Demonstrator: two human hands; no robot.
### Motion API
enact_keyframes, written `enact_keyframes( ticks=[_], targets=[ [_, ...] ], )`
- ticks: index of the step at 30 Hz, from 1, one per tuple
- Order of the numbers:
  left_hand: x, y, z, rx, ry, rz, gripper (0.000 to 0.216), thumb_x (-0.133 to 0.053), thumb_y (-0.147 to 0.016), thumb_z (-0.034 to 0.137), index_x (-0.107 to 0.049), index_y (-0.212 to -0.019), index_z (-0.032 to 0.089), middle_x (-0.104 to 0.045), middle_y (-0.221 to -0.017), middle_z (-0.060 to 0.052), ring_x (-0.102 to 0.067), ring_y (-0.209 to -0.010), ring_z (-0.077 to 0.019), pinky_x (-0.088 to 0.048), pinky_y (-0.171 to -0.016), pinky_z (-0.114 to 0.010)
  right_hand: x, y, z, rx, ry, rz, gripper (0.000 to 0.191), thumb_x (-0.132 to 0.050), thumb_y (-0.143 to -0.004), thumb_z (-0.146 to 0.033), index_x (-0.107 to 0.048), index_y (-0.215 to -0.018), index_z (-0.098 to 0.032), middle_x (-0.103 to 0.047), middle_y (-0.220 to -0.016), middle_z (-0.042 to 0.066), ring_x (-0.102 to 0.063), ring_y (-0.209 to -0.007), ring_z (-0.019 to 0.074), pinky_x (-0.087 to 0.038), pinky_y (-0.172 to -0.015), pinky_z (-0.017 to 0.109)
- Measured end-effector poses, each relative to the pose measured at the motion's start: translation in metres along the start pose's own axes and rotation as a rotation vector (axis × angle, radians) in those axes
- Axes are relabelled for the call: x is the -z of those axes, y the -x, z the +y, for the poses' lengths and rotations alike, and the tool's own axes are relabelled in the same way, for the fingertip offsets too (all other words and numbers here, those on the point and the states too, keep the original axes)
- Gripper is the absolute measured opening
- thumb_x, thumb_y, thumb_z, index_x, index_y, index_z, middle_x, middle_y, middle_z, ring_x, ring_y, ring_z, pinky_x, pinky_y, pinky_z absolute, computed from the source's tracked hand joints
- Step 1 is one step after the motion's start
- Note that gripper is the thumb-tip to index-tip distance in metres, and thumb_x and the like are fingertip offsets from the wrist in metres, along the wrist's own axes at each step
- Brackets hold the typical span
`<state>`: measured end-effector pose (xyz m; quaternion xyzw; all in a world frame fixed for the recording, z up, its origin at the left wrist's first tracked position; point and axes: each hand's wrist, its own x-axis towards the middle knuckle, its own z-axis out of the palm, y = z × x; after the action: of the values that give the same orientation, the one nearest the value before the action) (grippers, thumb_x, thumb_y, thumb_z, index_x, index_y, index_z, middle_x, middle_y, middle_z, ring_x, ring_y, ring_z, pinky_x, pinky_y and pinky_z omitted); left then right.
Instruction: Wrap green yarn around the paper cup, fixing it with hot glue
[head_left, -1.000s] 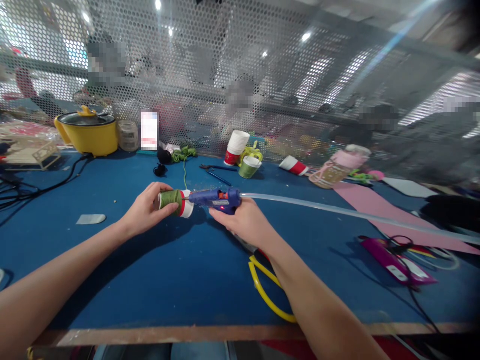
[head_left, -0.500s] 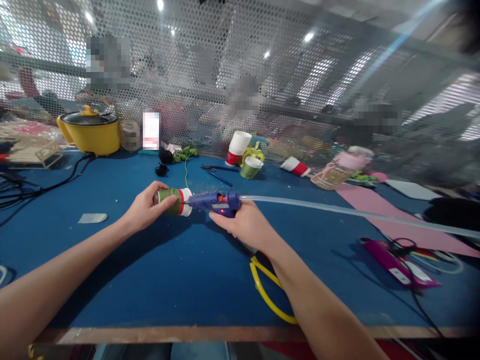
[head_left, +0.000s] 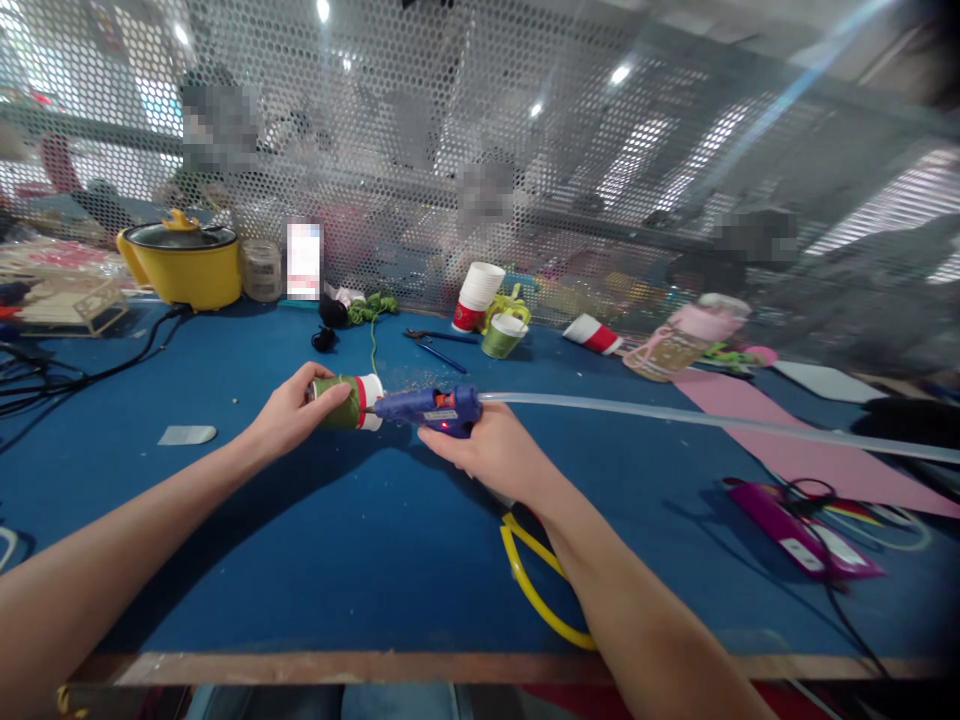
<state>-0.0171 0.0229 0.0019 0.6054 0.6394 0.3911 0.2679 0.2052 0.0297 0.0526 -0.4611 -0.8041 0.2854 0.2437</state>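
Note:
My left hand (head_left: 304,405) is wrapped round a paper cup (head_left: 370,392) lying on its side, its white and red end pointing right. Green yarn (head_left: 341,408) covers the part of the cup near my fingers. In my right hand (head_left: 491,450) is a blue hot glue gun (head_left: 427,405) with a small red light lit. Its nozzle points left and meets the cup at the edge of the yarn. A long clear glue stick (head_left: 637,410) sticks out of the gun's back end. A green strand runs from the cup to a yarn bundle (head_left: 373,308) behind it.
Scissors with yellow handles (head_left: 536,580) lie under my right forearm. Blue-handled pliers (head_left: 442,345), a green-wrapped cup (head_left: 505,335) and stacked paper cups (head_left: 478,290) stand farther back. To the right are a purple packet (head_left: 795,525) and pink sheet (head_left: 795,435); a yellow pot (head_left: 187,270) stands at left.
The glue gun's nozzle and the cup stay together almost in place. My left thumb has shifted slightly left on the yarn, and the view has moved a little.

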Motion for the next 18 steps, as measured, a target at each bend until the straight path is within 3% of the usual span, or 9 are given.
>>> enact_keyframes(
  ticks=[4,11,15,18],
  targets=[
    [0.000,-0.001,0.001,0.023,-0.004,0.015,0.038,-0.044,-0.075,0.053,-0.050,-0.088,0.017,-0.055,-0.070,-0.001,-0.049,-0.062,-0.0160,-0.035,-0.051,-0.024,0.005,-0.002,-0.002,-0.111,-0.175,-0.038,0.019,-0.057,-0.070,-0.030,-0.050,-0.058,-0.017,-0.045,-0.040,-0.005,-0.041,-0.035,0.0079,-0.036,-0.041,0.022],
    [-0.003,-0.001,-0.005,-0.045,0.027,-0.005,0.037,-0.046,-0.076,0.050,-0.047,-0.094,0.018,-0.054,-0.074,0.000,-0.050,-0.064,-0.0151,-0.037,-0.052,-0.024,0.010,-0.028,0.029,-0.156,-0.385,0.142,0.018,-0.064,-0.066,-0.030,-0.056,-0.069,-0.014,-0.059,-0.061,0.001,-0.051,-0.051,0.0085,-0.040,-0.048,0.020],
    [-0.005,0.005,-0.002,-0.155,-0.014,-0.002,0.035,-0.047,-0.077,0.046,-0.047,-0.095,0.016,-0.054,-0.077,-0.002,-0.052,-0.067,-0.0158,-0.040,-0.057,-0.026,0.007,-0.051,0.048,-0.268,-0.340,0.144,0.023,-0.053,-0.078,-0.032,-0.055,-0.065,-0.014,-0.059,-0.062,0.004,-0.050,-0.047,0.0073,-0.039,-0.044,0.019],
    [-0.006,0.007,0.001,-0.257,-0.064,0.013,0.033,-0.049,-0.077,0.042,-0.047,-0.097,0.015,-0.055,-0.084,-0.004,-0.053,-0.073,-0.0175,-0.042,-0.062,-0.029,0.002,-0.066,0.061,-0.353,-0.137,0.130,0.027,-0.047,-0.082,-0.036,-0.054,-0.068,-0.014,-0.056,-0.054,0.003,-0.049,-0.041,0.0083,-0.039,-0.042,0.021]
  ],
)
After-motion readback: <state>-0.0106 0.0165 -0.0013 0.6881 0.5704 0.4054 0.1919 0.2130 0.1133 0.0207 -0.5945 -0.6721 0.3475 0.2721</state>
